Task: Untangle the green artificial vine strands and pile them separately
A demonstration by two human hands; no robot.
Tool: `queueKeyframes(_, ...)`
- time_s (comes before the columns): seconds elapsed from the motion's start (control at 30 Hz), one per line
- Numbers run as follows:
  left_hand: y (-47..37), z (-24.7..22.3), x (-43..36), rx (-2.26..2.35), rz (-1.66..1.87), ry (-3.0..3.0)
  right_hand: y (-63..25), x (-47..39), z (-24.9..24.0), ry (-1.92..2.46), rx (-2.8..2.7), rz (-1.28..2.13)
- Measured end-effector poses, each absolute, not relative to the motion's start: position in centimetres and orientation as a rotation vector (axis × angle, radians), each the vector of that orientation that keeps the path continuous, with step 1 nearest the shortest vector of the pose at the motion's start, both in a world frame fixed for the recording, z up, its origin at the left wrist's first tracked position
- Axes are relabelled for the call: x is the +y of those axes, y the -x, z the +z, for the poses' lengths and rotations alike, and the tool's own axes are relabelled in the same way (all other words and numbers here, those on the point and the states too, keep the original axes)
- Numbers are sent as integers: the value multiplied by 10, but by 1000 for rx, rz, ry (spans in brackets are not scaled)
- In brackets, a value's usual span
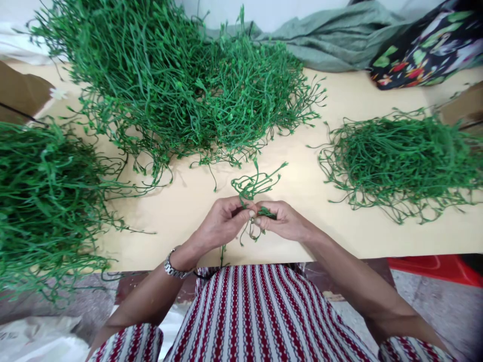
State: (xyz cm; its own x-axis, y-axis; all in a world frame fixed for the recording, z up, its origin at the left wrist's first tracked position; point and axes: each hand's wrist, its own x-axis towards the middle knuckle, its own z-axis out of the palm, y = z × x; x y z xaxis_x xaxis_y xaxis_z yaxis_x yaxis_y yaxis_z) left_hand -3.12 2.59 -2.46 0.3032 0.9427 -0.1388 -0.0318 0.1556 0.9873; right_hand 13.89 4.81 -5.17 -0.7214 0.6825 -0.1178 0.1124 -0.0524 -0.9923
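My left hand and my right hand meet above the near part of the table, thumbs and fingertips pinched together. Between them is a small bunch of thin green stems with bud-like tips, which look artificial. Some stems fan out beyond my fingers, and a few loop down below my thumbs. More green shows inside the curl of my right hand. My fingers cover the spot where the stems come together.
A tall heap of green stems covers the back of the table. Another pile lies at the left, a smaller one at the right. Behind are grey-green cloth and floral fabric. A red object shows below the right edge.
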Motion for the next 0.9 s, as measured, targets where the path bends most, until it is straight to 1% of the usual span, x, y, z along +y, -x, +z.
queueKeyframes(0.23, 28, -22, 25, 1017, 986, -1142, -136, 43, -52, 897, -1629, 1787)
queueKeyframes(0.37, 29, -22, 26, 962, 969, -1030, -139, 43, -50, 887, -1759, 1700)
queueKeyframes(0.53, 30, -24, 25, 969, 954, -1003, -144, 44, -47, 868, -1960, 1475)
queueKeyframes(0.77, 36, -24, 21, 976, 851, -961, -141, 38, -45, 946, -1980, 1388)
queueKeyframes(0.9, 34, -24, 19, 1001, 810, -952, -139, 34, -46, 963, -1988, 1211)
